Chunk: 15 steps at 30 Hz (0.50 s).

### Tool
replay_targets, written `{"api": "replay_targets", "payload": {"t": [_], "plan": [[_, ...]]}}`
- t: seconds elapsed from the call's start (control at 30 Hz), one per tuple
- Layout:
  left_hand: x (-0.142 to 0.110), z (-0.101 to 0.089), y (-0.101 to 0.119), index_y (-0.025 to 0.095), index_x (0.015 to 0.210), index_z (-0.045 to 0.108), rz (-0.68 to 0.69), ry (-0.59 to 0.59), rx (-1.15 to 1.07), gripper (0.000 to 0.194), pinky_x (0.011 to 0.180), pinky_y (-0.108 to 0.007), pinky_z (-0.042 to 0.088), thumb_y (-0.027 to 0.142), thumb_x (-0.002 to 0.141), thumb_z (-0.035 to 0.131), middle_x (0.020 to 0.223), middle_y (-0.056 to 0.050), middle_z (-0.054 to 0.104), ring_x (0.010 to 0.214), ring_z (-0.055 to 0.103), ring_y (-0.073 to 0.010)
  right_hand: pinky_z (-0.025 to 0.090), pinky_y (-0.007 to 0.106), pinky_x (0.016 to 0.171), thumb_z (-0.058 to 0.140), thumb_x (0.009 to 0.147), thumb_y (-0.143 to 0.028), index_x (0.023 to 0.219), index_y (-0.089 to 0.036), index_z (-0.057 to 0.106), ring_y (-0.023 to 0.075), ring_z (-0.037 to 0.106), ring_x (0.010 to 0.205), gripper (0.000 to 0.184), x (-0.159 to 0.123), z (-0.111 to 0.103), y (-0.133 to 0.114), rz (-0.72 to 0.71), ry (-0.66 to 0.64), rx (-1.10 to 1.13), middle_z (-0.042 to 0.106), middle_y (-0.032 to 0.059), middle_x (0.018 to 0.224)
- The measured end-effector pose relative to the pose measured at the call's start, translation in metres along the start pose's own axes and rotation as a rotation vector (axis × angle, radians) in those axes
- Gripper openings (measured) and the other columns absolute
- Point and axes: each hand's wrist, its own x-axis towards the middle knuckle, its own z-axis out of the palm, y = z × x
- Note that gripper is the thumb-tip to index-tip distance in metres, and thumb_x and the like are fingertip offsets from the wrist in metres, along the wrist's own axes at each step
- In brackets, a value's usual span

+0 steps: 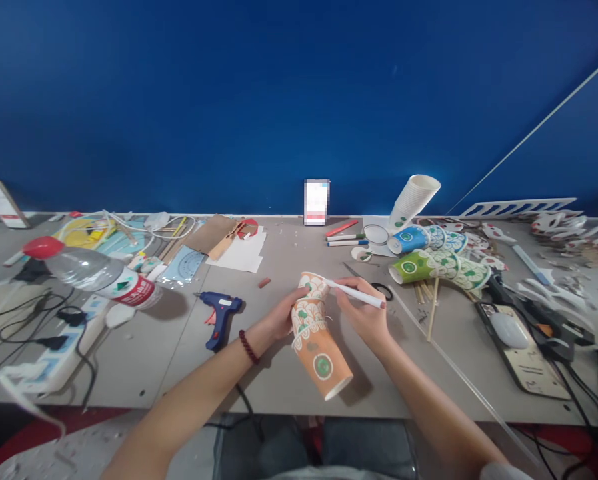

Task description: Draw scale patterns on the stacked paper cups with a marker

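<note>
My left hand (283,313) is closed around the upper part of an orange paper-cup figure (313,347), made of several cups joined end to end. Its orange lower cup leans down to the right, with a green round mark on it; the cups above carry orange scallop lines and green patches. My right hand (361,317) grips a white marker pen (356,293), its tip at the right side of the top cup. A blue hot glue gun (221,313) lies left of my left hand. Behind my right hand, scissors (381,291) are partly hidden.
Blue (423,239) and green paper-cup figures (433,268) lie at the right, before a leaning cup stack (413,200). A plastic bottle (99,273) lies across a power strip (69,347) at left. Markers (346,239) and a phone (317,202) are near the blue wall.
</note>
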Motion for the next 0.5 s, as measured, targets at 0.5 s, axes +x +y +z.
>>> {"api": "replay_targets", "payload": {"t": [0.5], "plan": [[-0.0025, 0.0054, 0.0015, 0.011, 0.090, 0.065, -0.013, 0.063, -0.044, 0.026, 0.067, -0.032, 0.050, 0.032, 0.075, 0.064, 0.075, -0.010, 0.071, 0.063, 0.066, -0.0202, 0.050, 0.028, 0.059, 0.061, 0.079, -0.024, 0.081, -0.020, 0.065, 0.0165, 0.063, 0.062, 0.007, 0.0018, -0.0019, -0.0048, 0.028, 0.006, 0.007, 0.070, 0.0033, 0.073]]}}
